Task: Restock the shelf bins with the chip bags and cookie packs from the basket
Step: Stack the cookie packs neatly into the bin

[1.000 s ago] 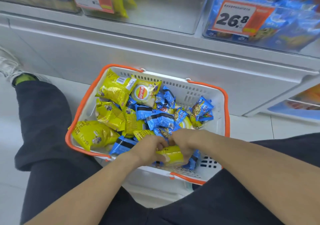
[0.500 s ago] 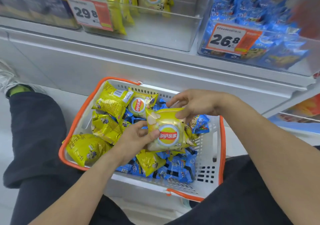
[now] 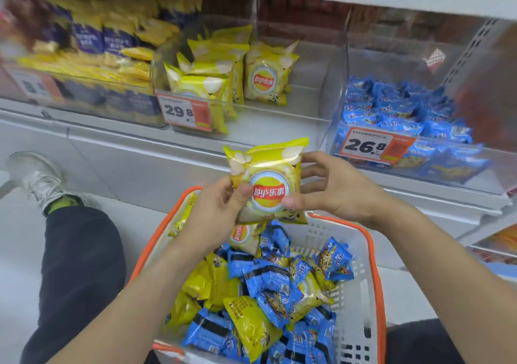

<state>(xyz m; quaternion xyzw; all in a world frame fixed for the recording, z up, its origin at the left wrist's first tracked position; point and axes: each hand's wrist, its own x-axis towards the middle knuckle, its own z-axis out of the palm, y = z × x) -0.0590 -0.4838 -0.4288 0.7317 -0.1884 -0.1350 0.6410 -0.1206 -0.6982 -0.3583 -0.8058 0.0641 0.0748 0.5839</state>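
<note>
A yellow Lay's chip bag (image 3: 265, 173) is held upright above the basket, in front of the shelf. My left hand (image 3: 218, 209) grips its lower left edge and my right hand (image 3: 327, 187) grips its right side. Below them the white basket with an orange rim (image 3: 361, 293) holds several yellow chip bags (image 3: 249, 327) and blue cookie packs (image 3: 268, 277). On the shelf, a clear bin (image 3: 279, 112) with a 29.8 tag holds a few upright chip bags (image 3: 265, 78). To its right, the clear bin (image 3: 475, 179) tagged 26.8 holds many blue cookie packs (image 3: 397, 112).
A bin of dark blue and yellow packs (image 3: 92, 53) fills the shelf's left part. My leg in dark trousers (image 3: 81, 265) and a white shoe (image 3: 39, 179) lie left of the basket. A lower shelf edge (image 3: 492, 246) juts out at the right.
Both hands have lifted the chip bag out of the basket and up toward the shelf. The view has tilted up, showing more of the shelf bins.
</note>
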